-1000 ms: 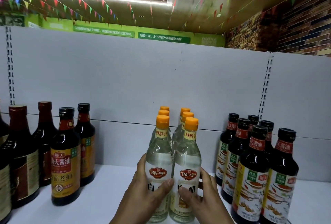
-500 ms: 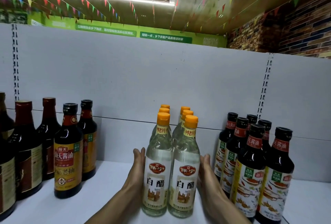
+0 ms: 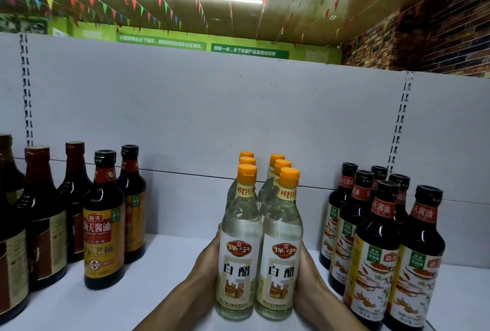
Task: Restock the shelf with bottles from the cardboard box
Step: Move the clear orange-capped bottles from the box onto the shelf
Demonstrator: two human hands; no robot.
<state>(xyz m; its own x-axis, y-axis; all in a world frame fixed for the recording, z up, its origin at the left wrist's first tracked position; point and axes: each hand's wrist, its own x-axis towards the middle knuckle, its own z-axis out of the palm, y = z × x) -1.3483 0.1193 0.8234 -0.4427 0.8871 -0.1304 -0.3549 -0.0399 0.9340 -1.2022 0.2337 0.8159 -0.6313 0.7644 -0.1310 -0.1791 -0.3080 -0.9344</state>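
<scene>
Several clear vinegar bottles with orange caps stand in two rows on the white shelf [image 3: 169, 272]. The front left vinegar bottle [image 3: 238, 256] and the front right vinegar bottle [image 3: 281, 259] stand side by side at the shelf's front. My left hand [image 3: 205, 264] lies flat against the outer side of the front left bottle. My right hand [image 3: 309, 272] presses the outer side of the front right bottle. Both hands squeeze the pair from the sides. The cardboard box is out of view.
Dark soy sauce bottles with yellow labels [image 3: 104, 224] stand to the left. More dark soy sauce bottles [image 3: 376, 248] crowd the right, close to my right hand. A grey back panel [image 3: 212, 118] closes the shelf behind.
My hands went from wrapping the fronts of the two front bottles to lying flat on their outer sides. The labels now show in full, and the bottles stand on the shelf.
</scene>
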